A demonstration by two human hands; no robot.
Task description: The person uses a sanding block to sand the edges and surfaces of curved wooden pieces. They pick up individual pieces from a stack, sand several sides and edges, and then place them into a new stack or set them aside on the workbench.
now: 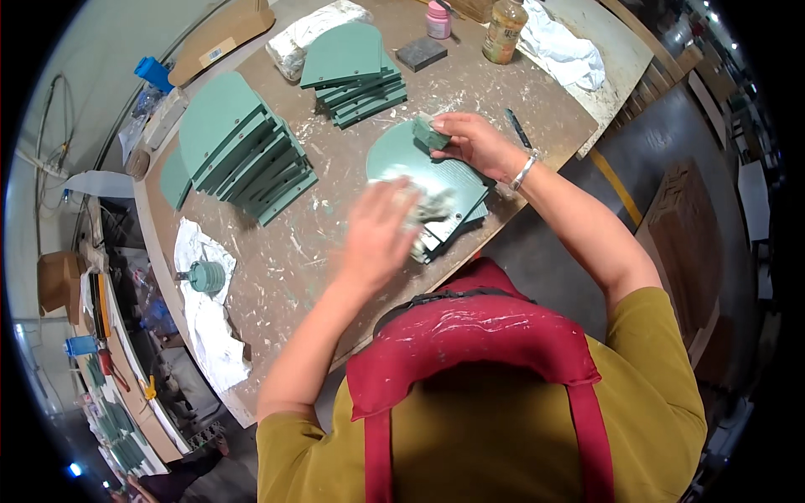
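Green round-ended panel [459,178] lies by the edge of the counter [281,277], the left hand [379,230] at a pale cloth [434,206] over it, its grip too blurred to tell, while the right hand [482,149] pinches a small green pad [426,134] above the panel.

The left hand [379,237] is blurred, palm down; the right hand [480,144] pinches, its elbow [633,275] bent outward.
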